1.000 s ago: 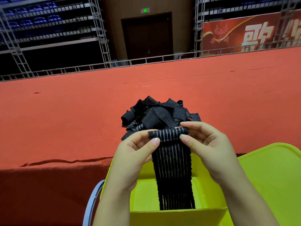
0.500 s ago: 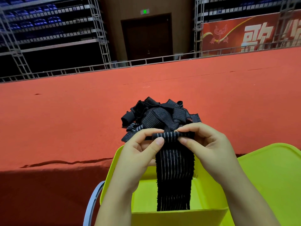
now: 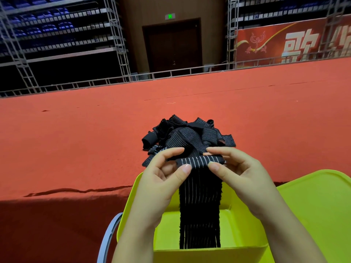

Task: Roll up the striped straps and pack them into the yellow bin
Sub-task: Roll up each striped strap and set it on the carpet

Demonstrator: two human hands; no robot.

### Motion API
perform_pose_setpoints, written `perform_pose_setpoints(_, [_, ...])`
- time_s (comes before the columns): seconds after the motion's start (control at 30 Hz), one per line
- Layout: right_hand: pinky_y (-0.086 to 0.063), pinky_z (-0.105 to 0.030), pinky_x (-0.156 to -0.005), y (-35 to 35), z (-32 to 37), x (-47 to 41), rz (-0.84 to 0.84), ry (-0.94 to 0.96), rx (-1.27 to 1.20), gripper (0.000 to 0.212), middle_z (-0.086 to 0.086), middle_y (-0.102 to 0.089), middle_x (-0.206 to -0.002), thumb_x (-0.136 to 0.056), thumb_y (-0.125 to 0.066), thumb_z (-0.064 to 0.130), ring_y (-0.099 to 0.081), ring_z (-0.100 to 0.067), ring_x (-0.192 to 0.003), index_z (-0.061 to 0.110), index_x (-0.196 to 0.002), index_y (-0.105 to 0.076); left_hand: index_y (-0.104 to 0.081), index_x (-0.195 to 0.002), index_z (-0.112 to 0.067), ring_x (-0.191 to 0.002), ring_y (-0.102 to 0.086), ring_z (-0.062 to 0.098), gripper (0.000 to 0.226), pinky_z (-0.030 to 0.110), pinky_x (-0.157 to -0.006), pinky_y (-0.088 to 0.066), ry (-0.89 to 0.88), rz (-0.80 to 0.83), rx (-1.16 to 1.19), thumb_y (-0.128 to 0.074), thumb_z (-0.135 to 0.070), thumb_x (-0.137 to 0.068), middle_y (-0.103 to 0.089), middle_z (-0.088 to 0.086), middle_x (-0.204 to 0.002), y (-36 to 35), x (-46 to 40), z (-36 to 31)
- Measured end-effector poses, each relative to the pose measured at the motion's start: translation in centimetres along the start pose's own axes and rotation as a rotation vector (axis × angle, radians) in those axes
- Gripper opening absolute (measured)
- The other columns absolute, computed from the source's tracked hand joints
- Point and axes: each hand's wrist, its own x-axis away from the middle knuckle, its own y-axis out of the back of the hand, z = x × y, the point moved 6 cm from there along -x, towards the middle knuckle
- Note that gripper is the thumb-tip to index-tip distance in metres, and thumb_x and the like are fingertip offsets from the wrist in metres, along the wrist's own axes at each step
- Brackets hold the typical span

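Red cloth covers the table (image 3: 76, 149), with scaffolding and a dark door behind it. Over the yellow bin (image 3: 245, 224) at 6 o'clock, the left hand (image 3: 161, 179) and right hand (image 3: 241, 173) each pinch one end of a rolled top edge of a striped strap (image 3: 200, 202), thumbs in front, fingers curled behind. The strap's loose length hangs straight down between the wrists into the bin. At 12 o'clock from the hands, just beyond them, lies a heap of straps (image 3: 188, 135).
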Motion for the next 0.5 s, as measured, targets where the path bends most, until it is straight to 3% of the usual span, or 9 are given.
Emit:
perform_pose_setpoints(0.1, [-0.05,-0.014,-0.075,0.13,-0.64,-0.1,-0.016,-0.038,-0.088,0.043,0.01,-0.072,-0.093,-0.065,-0.071,0.02,-0.067,-0.003,-0.086,0.022,-0.108,-0.067,-0.058,-0.119,-0.019,-0.096,-0.07,0.019,0.046,0.025,-0.076,-0.053,-0.016,0.021,0.041,-0.07,-0.012,-0.074,-0.073,0.013,-0.105,0.0,-0.06,0.07])
perform_pose_setpoints(0.27, [-0.05,-0.013,-0.072,0.17,-0.67,0.1,-0.009,-0.044,-0.078,0.039,0.01,-0.073,-0.091,-0.077,-0.069,-0.004,-0.067,-0.002,-0.084,0.018,-0.109,-0.066,-0.058,-0.12,-0.018,-0.102,-0.069,0.02,0.05,0.024,-0.079,-0.054,-0.047,0.043,0.043,-0.069,-0.007,-0.073,-0.073,0.009,-0.109,0.1,-0.22,0.26])
perform_pose_setpoints(0.5, [-0.051,-0.018,-0.077,0.11,-0.83,0.26,-0.002,-0.024,-0.04,0.039,0.005,-0.072,-0.095,-0.08,-0.068,-0.007,-0.066,-0.005,-0.089,0.023,-0.105,-0.068,-0.065,-0.11,-0.022,-0.095,-0.07,0.014,0.045,0.021,-0.075,-0.053,-0.074,-0.004,0.018,-0.069,-0.005,-0.068,-0.074,0.007,-0.101,0.34,-0.33,0.45])
